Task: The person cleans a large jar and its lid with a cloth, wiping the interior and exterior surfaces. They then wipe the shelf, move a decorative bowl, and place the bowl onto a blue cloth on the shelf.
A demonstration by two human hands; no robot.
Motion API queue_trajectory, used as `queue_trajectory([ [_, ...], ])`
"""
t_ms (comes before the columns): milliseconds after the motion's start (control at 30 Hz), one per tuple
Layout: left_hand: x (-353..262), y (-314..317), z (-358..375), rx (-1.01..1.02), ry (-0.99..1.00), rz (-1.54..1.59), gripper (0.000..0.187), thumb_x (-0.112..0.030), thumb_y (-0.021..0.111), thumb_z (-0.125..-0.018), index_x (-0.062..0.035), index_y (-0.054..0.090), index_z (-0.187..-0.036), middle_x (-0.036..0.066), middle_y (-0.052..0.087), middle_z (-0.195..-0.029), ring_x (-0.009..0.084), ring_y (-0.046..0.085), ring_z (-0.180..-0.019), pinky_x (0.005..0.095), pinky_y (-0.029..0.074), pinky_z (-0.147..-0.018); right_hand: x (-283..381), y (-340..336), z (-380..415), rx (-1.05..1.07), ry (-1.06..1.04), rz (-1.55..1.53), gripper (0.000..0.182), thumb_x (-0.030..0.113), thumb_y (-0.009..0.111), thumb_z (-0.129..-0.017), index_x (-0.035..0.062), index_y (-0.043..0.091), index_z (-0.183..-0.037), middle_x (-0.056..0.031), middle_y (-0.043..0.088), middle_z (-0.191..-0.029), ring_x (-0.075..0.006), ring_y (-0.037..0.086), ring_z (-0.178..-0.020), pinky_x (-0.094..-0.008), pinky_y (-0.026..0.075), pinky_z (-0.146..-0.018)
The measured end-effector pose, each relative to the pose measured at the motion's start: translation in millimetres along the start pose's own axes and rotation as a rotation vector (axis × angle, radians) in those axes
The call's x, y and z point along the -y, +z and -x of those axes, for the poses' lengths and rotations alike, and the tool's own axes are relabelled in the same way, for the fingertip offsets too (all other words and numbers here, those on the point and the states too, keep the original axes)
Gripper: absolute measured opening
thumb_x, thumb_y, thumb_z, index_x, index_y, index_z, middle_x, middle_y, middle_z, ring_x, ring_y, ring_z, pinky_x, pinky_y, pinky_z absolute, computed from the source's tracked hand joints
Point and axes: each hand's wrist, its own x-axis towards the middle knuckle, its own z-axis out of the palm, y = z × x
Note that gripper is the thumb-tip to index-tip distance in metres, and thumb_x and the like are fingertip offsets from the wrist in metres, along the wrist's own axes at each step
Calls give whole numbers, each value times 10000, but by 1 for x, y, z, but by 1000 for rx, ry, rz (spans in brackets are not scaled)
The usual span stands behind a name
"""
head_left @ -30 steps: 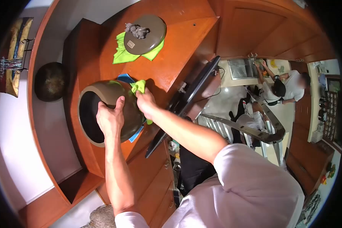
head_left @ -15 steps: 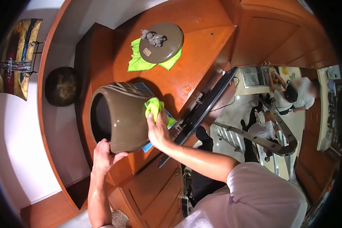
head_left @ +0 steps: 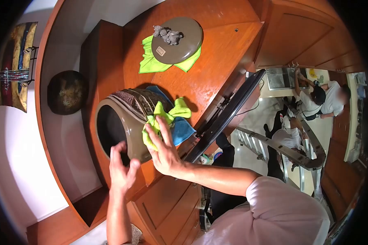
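Observation:
A brown-glazed ceramic jar (head_left: 137, 134) with a patterned band lies on its side on the wooden cabinet top, its dark mouth facing left. My left hand (head_left: 122, 169) is at the lower rim, fingers in front of the mouth and thumb apart on the outer side. My right hand (head_left: 165, 153) presses a bright green cloth (head_left: 151, 130) against the jar's side, its fingers stretched over the cloth. Under the jar lies a blue cloth (head_left: 182, 130). The round brown lid (head_left: 186, 43) with a grey figurine knob rests on another green cloth (head_left: 151, 61).
A black flat screen (head_left: 229, 114) stands along the cabinet's right edge. A dark round plate (head_left: 67, 93) stands in the niche at left, near a wall ornament (head_left: 14, 67). Below right are a metal ladder (head_left: 280, 149) and several people, some at a counter.
The jar has turned, bringing more of its patterned band into view. My right hand has slid down and opened its fingers over the cloth. My left hand has shifted slightly right.

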Motion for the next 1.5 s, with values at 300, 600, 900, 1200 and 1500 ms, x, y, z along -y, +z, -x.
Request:
queue_trajectory([
  [300,-14,62,-28,-395,-401,-127,611,-557,598,-965,-26,504,-676,171,508,-591,370,502,-536,439,430,-537,-108,28,-171,438,110,174,386,292,421,-1055,-20,638,-1117,-262,684,-955,-435,653,-979,-467,496,-880],
  [600,-13,62,-29,-424,-360,-159,542,-467,674,-937,-37,508,-651,174,532,-587,367,532,-535,438,443,-528,0,-8,-89,248,-273,66,369,94,549,-955,6,618,-1307,-230,453,-1493,-422,432,-1384,-504,370,-1138],
  [900,-13,57,-28,-394,-299,-131,622,-556,824,-767,-35,511,-634,158,579,-591,362,577,-539,427,494,-559,-84,23,-200,605,420,11,342,305,537,-1006,20,701,-1098,-165,734,-947,-251,690,-868,-405,513,-801],
  [1200,64,11,13,-352,50,-182,616,-521,900,-669,-39,517,-668,104,546,-612,267,522,-542,381,445,-520,-20,-65,12,-365,539,-547,336,244,437,-1081,2,535,-1292,-134,601,-1180,-218,583,-1095,-360,459,-948],
  [1500,115,9,31,-159,552,-387,765,-743,720,-717,-104,316,-604,75,356,-614,269,386,-553,394,302,-534,16,11,26,160,-39,42,647,144,621,-921,115,415,-1533,-296,201,-1608,-497,251,-1470,-578,220,-1198],
])
